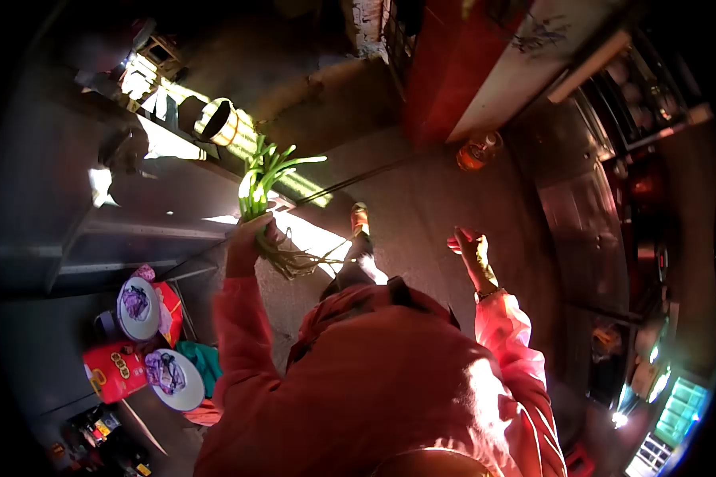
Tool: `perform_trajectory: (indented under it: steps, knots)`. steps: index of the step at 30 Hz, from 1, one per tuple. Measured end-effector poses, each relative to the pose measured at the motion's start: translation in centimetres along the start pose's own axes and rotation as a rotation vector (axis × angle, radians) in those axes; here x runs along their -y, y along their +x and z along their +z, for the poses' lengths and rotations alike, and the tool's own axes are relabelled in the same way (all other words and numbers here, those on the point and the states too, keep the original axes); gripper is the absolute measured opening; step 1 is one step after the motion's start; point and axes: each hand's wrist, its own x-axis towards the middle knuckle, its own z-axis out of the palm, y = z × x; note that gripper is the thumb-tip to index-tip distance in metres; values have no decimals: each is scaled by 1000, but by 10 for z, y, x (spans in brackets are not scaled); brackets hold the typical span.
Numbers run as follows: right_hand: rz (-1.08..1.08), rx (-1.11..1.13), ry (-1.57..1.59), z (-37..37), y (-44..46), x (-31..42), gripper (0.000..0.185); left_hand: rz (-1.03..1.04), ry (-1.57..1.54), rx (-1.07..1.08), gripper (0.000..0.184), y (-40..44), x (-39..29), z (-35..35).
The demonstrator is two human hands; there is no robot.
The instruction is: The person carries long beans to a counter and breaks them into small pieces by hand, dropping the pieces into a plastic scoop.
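Observation:
My left hand [253,232] is wrapped round a bunch of green stalks [256,184]. Their cut or bright green ends point up and away from me, and thin, darker, stringy ends hang below the hand to the right. My right hand [471,245] is held out over the floor on the right, its fingers curled; whether anything small is between them is too small to tell. Both arms are in red sleeves. One foot in a shoe [359,216] shows between the hands on the floor.
Left stands a dark table [135,238]. Two white bowls [184,389] with purple contents and a red bag [113,372] are at the lower left. A cylindrical bin [229,126] is ahead. A bottle with orange contents [477,153] stands near a metal counter [577,215] on the right.

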Motion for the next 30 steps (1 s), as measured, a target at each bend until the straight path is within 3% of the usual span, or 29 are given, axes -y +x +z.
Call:
perform_trajectory:
  steps: [3,4,5,6,7,9,10,13,19,24,30]
  knots:
    - [-8,86,-295,24,44,1,30,-18,-15,13,16,70,-21,-9]
    - [-15,153,-556,26,55,-1,28,-6,-5,-26,18,86,-35,-4]
    - [166,36,-191,35,50,5,28,3,4,-60,23,101,-53,-1]
    - [266,-12,-109,42,60,-13,28,-1,-9,-23,28,125,-58,-10]
    - [369,54,-307,34,70,-12,26,11,-40,-15,28,144,-67,-11]
    - [355,-97,-162,33,73,-9,26,36,-96,20,30,184,-84,-10]
    - [400,-132,-81,30,90,-58,24,22,-102,-1,28,200,-98,-8]
    - [469,-135,-169,30,121,-22,25,22,-147,1,26,251,-123,2]
    - [481,-71,-223,43,242,35,26,37,-257,48,27,369,-164,13]
    - [441,17,-268,53,381,72,27,78,-276,-50,25,461,-195,6]
    - [326,168,-379,75,556,150,28,116,-368,-329,25,493,-243,-2]
